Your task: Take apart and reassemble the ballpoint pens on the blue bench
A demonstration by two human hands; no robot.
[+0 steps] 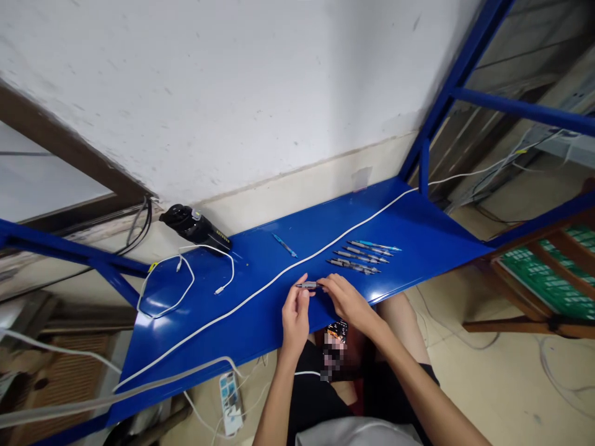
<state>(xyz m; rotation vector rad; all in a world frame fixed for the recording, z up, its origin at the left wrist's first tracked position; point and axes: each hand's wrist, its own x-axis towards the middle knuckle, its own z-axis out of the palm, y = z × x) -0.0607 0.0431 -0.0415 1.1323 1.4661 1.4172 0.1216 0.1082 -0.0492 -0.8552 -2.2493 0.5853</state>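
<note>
Over the front part of the blue table, my left hand (pixel 296 310) and my right hand (pixel 343 296) meet at one small pen (pixel 307 285) with a grey grip. My left fingers pinch the grip end, and my right fingertips close on the other end, hiding most of it. To the right, several pens (pixel 356 266) lie side by side, mostly clear with grey grips. A blue pen (pixel 374 246) is the farthest of that group. Another blue pen (pixel 284 245) lies alone behind my hands, beyond the white cable.
A white cable (pixel 279 272) crosses the blue table (pixel 260 337) diagonally. A black bottle (pixel 198 229) stands at the back left, with a looped charging cable (pixel 193 279) before it. Below the front edge are a lit phone (pixel 335 334) on my lap and a power strip (pixel 231 402).
</note>
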